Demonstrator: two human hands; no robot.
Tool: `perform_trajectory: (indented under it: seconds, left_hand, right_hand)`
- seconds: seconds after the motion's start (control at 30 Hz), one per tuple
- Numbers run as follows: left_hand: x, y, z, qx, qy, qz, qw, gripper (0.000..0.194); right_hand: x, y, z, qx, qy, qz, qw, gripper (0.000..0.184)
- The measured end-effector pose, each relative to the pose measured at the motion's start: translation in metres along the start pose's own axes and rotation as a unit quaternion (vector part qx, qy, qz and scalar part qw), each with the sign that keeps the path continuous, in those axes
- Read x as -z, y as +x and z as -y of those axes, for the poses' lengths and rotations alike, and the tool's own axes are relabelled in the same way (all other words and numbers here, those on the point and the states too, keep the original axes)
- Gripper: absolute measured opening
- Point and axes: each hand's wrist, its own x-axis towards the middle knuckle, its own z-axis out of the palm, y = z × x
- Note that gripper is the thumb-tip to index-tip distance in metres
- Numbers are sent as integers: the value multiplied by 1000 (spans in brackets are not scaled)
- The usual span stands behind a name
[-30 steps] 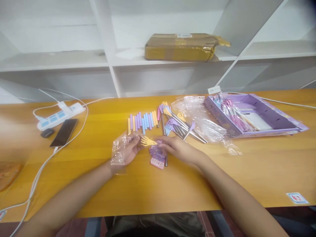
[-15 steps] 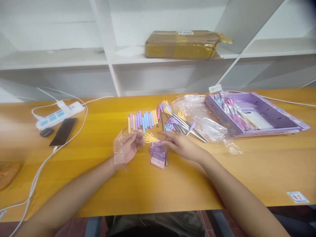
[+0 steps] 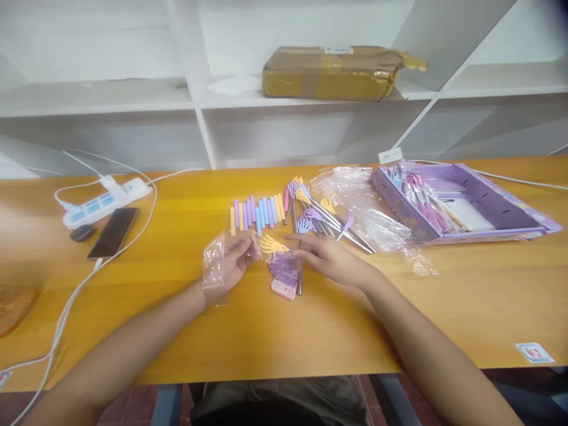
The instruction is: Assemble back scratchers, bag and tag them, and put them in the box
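Observation:
My left hand (image 3: pixel 235 260) pinches a clear plastic bag (image 3: pixel 213 266), which drapes around the fingers and wrist. Facing it, my right hand (image 3: pixel 335 260) grips a yellow hand-shaped back scratcher (image 3: pixel 271 244), its splayed end pointing left toward the bag's edge. Under and in front of the scratcher lie small purple and pink printed cards (image 3: pixel 284 287), with a metal rod beside them. Beyond the hands runs a row of pastel handle sleeves (image 3: pixel 257 213) in yellow, purple and blue. Right of these, several back scratchers with metal rods (image 3: pixel 326 219) lie heaped.
Clear plastic bags (image 3: pixel 355 195) are piled beside a purple open box (image 3: pixel 479 201) holding wrapped scratchers. At left are a power strip (image 3: pixel 106 201), a phone (image 3: pixel 113 232) and white cables. A taped cardboard parcel (image 3: pixel 332 74) rests on the shelf behind the table.
The bag's edge has come up around my left fingertips, close to the yellow scratcher's fingers. My right hand keeps its hold with little movement. The view has shifted slightly.

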Motion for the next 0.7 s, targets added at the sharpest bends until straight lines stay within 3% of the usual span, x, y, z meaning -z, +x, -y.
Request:
perform_trajectory:
  seconds: [0.7]
  left_hand:
    - [-4,1,0,6,-13,-56,998,28]
  right_hand:
    - [-2,2,-9,23,18,23,999,46]
